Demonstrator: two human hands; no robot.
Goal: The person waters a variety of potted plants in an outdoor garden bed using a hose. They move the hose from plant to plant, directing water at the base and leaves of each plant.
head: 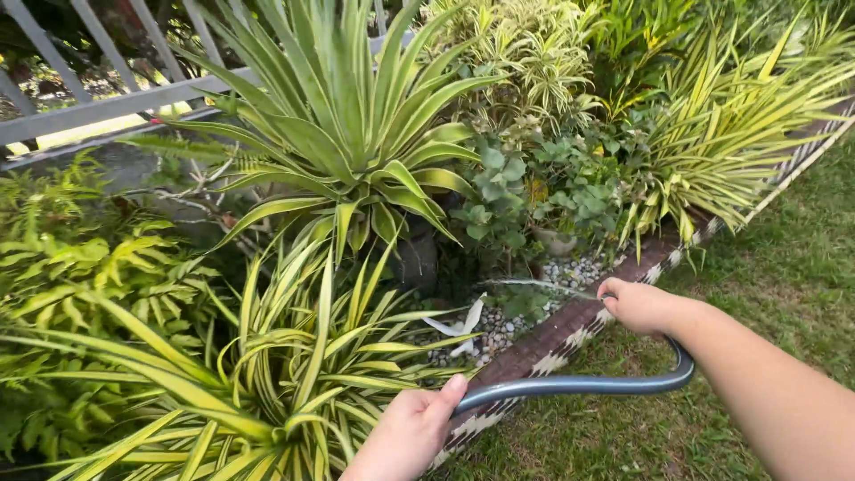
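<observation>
Hose bent between two hands over the planted bed

Hands first — the left hand (408,436), lowest in view, is closed around a grey-blue garden hose (570,385), thumb laid along its top. From those fingers the hose runs to the right, then curls up in a tight bend into the right hand (639,305), which is shut over its end; a thin stream of water (543,285) shoots leftward from there. The hose looks smooth and likely wet, so slippery; it is flexible yet springy, and seems best held near the outlet, with a second grip further back as here. Just beyond the fingers runs a brick border (570,331), then white pebbles (499,331). Left of the left hand stands a striped yellow-green plant (294,374) — farther off a large agave (343,134) and a grey fence (98,105).
</observation>
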